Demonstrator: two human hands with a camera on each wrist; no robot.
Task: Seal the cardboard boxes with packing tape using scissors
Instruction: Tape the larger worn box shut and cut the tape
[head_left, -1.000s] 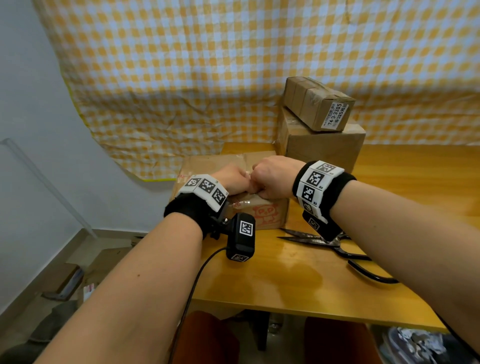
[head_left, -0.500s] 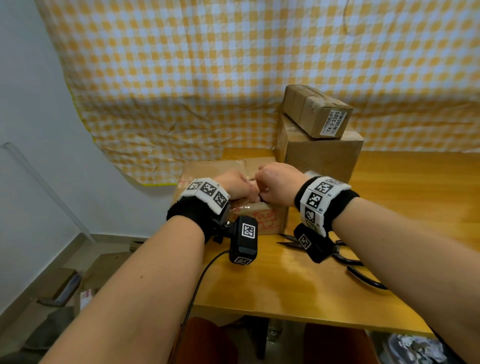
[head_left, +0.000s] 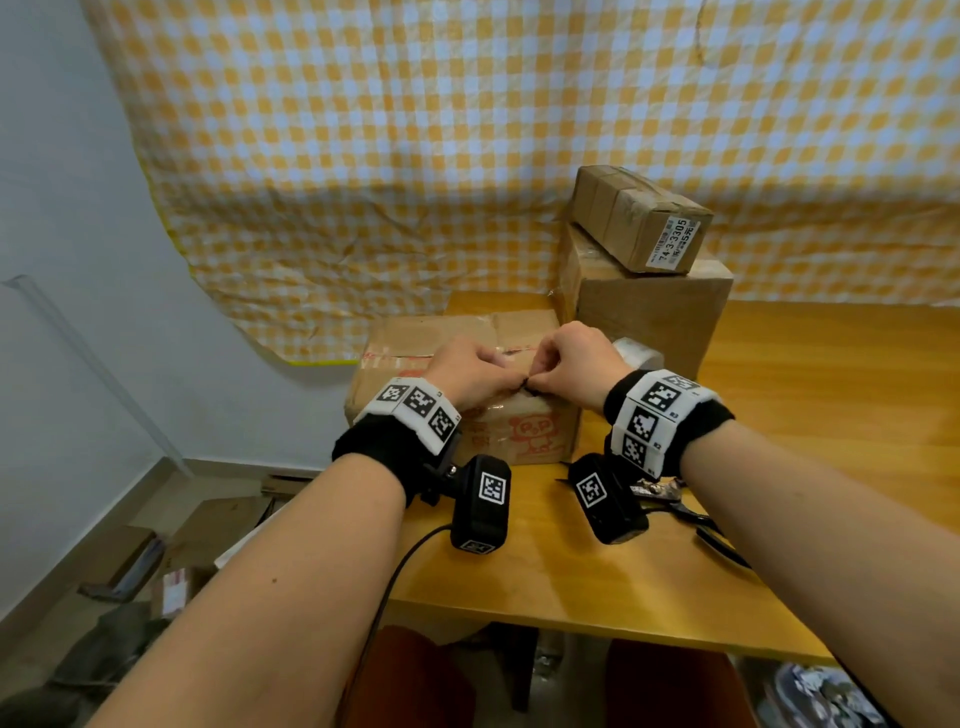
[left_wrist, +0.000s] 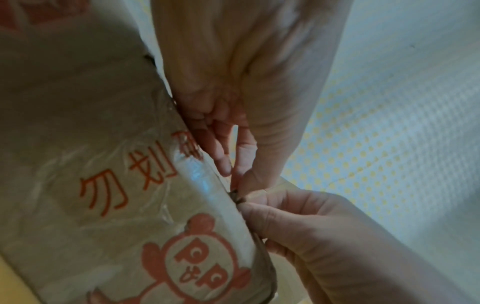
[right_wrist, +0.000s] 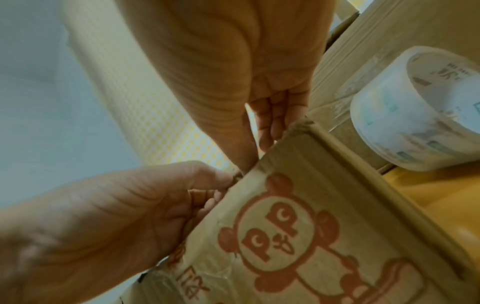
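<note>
Yellow-checked cloth behind, wooden bench (head_left: 649, 582) below. Flat printed box (head_left: 524, 434) at the bench's left end, beside two stacked boxes (head_left: 649, 312). Left hand (head_left: 467, 371) and right hand (head_left: 571, 364) both pinching something small and dark at the box's top front edge; cannot tell what. Probably still fiddling with the flap or an old tape end, ahead of taping. Tape roll (right_wrist: 415, 115) just right of the box; scissors (head_left: 691, 512) near the right wrist, untouched. Next: free one hand, fetch the roll.
</note>
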